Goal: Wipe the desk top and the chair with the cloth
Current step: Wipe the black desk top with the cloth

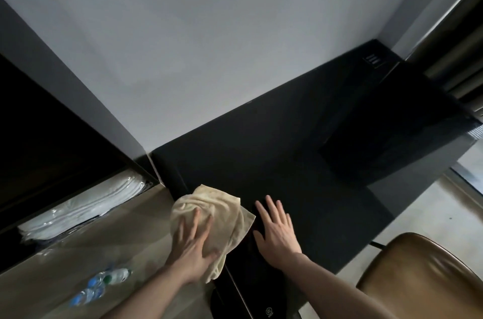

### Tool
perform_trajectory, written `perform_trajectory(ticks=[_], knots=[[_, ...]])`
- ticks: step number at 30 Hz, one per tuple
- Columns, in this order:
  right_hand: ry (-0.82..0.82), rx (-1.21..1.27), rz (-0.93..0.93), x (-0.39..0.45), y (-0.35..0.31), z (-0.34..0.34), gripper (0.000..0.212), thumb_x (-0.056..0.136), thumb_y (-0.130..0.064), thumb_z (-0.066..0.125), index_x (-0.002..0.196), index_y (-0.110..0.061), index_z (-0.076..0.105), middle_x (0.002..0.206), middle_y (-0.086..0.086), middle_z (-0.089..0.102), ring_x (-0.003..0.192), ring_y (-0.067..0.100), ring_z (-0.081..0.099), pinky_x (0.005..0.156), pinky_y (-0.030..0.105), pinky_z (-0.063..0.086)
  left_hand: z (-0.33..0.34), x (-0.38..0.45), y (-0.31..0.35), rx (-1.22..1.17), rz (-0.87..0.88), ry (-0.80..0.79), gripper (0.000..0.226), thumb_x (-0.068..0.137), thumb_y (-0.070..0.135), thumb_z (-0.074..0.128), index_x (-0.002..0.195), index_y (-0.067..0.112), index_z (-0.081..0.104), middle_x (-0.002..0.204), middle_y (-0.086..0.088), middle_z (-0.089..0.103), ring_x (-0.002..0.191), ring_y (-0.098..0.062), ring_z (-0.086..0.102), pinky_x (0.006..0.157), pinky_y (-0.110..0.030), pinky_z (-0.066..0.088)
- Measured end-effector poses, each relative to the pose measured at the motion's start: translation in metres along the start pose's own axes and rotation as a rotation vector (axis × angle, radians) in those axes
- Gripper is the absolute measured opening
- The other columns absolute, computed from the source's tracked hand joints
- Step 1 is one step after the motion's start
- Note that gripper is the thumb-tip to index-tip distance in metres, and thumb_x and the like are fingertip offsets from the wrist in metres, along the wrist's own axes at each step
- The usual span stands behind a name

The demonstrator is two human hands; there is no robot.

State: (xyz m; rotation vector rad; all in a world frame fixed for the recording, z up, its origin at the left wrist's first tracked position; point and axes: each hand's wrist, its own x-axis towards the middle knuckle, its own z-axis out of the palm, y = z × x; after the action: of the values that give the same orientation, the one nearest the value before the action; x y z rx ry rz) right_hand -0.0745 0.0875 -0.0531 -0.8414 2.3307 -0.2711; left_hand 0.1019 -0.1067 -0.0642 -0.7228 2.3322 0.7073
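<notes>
Cream cloth point(209, 216) is sitting bunched at the desk top's point(300, 151) near-left edge; I'm pressing it flat-fingered with my left hand point(194, 245), right hand point(275, 230) spread bare beside. Soft, light stuff, probably wanting palm pressure.

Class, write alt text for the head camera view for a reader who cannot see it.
A left hand presses a cream cloth onto a black desk top, the right hand flat beside it. A brown chair stands at lower right; water bottles lie at lower left.
</notes>
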Motion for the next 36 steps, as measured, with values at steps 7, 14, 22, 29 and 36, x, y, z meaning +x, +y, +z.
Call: perform_trajectory(ticks=[7,14,22,29,36], knots=[[0.006,-0.128,0.026,0.005,0.084,-0.023,0.08,0.107,-0.056,0.04,0.169,-0.037,-0.006,0.175,-0.005,-0.025,0.16,0.029,-0.027,0.132,0.055,-0.006,0.007,0.026,0.02,0.006,-0.174,0.028,0.084,0.092,0.082,0.015,0.151,0.051,-0.035,0.152,0.008,-0.058,0.147,-0.039,-0.042,0.125,-0.061,-0.011],[-0.031,-0.184,-0.09,0.053,0.107,-0.057,0.086,0.102,-0.069,0.036,0.169,-0.037,-0.008,0.174,-0.004,-0.028,0.158,0.026,-0.034,0.128,0.054,-0.016,-0.027,0.073,0.052,-0.078,-0.347,0.021,0.079,0.098,0.077,0.014,0.148,0.049,-0.041,0.157,0.005,-0.052,0.148,-0.042,-0.041,0.122,-0.066,-0.015],[-0.241,-0.309,-0.188,0.087,0.134,-0.081,0.098,0.098,-0.082,0.029,0.16,-0.039,-0.034,0.161,-0.005,-0.053,0.145,0.03,-0.053,0.122,0.065,-0.025,-0.049,0.107,0.065,-0.155,-0.469,0.016,0.081,0.096,0.079,0.015,0.136,0.05,-0.05,0.155,0.003,-0.055,0.149,-0.043,-0.038,0.12,-0.067,-0.016],[-0.256,-0.339,-0.176,0.091,0.134,-0.075,0.099,0.094,-0.088,0.02,0.156,-0.038,-0.038,0.157,-0.004,-0.056,0.142,0.03,-0.057,0.121,0.067,-0.024,-0.057,0.117,0.071,-0.19,-0.479,0.049,0.081,0.1,0.074,0.018,0.152,0.044,-0.037,0.16,-0.001,-0.049,0.15,-0.045,-0.036,0.12,-0.067,-0.016],[-0.225,-0.338,-0.168,0.091,0.133,-0.071,0.1,0.093,-0.09,0.022,0.157,-0.039,-0.037,0.157,-0.005,-0.057,0.142,0.029,-0.056,0.121,0.067,-0.025,-0.065,0.126,0.066,-0.203,-0.464,0.087,0.079,0.1,0.074,0.015,0.155,0.042,-0.033,0.161,-0.002,-0.047,0.15,-0.045,-0.035,0.118,-0.067,-0.018]])
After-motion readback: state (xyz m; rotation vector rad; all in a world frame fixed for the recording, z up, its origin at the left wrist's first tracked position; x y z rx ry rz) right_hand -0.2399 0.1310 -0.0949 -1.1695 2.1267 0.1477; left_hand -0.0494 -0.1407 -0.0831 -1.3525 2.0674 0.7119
